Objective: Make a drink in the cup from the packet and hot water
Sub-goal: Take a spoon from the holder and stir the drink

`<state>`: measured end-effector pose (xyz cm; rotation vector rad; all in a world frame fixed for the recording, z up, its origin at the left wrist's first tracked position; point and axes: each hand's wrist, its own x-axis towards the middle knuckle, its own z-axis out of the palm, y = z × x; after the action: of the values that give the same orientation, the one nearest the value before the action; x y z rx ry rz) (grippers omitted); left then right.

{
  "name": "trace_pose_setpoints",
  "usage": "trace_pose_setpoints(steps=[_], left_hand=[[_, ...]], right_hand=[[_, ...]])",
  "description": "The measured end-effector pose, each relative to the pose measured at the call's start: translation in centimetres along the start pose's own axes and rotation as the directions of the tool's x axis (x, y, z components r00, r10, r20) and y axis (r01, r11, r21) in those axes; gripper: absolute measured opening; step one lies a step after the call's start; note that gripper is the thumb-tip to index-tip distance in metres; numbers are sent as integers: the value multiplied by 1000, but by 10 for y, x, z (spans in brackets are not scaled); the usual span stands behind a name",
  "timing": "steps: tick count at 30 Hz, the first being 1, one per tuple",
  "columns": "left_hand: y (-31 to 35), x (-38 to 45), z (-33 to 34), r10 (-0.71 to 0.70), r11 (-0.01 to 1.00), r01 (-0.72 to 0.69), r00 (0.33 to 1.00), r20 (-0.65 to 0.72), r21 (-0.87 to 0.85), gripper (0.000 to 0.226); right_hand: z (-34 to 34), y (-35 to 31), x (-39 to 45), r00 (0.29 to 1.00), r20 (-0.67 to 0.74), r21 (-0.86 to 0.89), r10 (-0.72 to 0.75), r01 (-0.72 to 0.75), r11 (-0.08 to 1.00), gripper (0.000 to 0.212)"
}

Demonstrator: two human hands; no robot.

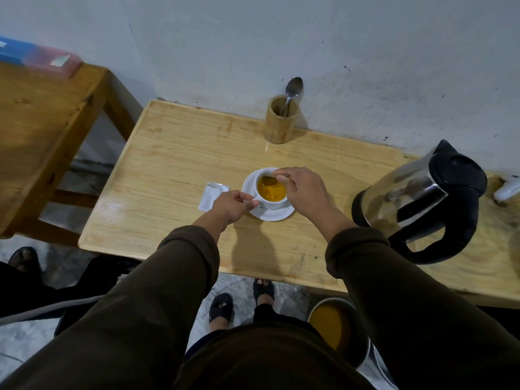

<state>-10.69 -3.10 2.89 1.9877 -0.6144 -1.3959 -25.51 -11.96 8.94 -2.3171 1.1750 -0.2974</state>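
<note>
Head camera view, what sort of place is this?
Probably a plain tea corner in a home or workplace: a wooden table against a scuffed wall, an electric kettle, a bamboo spoon holder.

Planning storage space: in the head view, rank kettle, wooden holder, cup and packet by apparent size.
1. kettle, though nearest the camera
2. wooden holder
3. cup and packet look alike; hands partly hide both.

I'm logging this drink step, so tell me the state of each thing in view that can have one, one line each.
cup: on its saucer, filled with orange liquid.
left hand: fingers pinching the cup handle.
right hand: holding a spoon dipped in the cup.
packet: opened, lying flat on the table.
kettle: lid closed, standing on the table.
holder: upright, one spoon inside.
</note>
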Motion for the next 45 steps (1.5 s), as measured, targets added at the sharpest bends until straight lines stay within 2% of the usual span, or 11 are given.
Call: trace_pose_setpoints(steps=[4, 9, 17, 22, 28, 31, 35, 37, 40, 45], left_hand=[[1, -2, 1, 2, 1000, -2, 1000, -20, 24, 42], [3, -4, 3, 11, 998, -8, 999, -53, 56, 32], [10, -12, 7, 33, 984, -16, 995, -96, 175, 40], [13, -17, 8, 86, 958, -57, 992, -91, 283, 44], [11, -18, 7, 80, 972, -59, 993, -86, 228, 44], [11, -20, 9, 100, 967, -75, 991, -94, 245, 44], [11, -22, 10, 95, 969, -67, 990, -106, 238, 39], [9, -22, 10, 95, 974, -68, 988, -117, 216, 29], [6, -22, 13, 89, 986, -67, 986, -138, 153, 27], [3, -24, 17, 106, 983, -74, 977, -184, 170, 29]], right_hand=[[1, -1, -10, 998, 56, 106, -2, -4, 994, 25], [-2, -7, -23, 997, 59, 184, 44, -54, 981, 23], [-7, -11, -52, 979, 49, 307, 200, -205, 929, 18], [-5, -3, -78, 941, 128, 417, 313, -338, 844, 19], [5, 3, -106, 879, 182, 560, 440, -461, 689, 23], [13, 4, -115, 873, 148, 597, 465, -454, 661, 21], [25, 6, -118, 831, 178, 601, 528, -516, 610, 17], [29, 7, -116, 813, 189, 585, 551, -544, 601, 20], [35, 10, -113, 792, 208, 621, 575, -561, 548, 26], [34, 19, -111, 792, 247, 656, 558, -561, 505, 26]])
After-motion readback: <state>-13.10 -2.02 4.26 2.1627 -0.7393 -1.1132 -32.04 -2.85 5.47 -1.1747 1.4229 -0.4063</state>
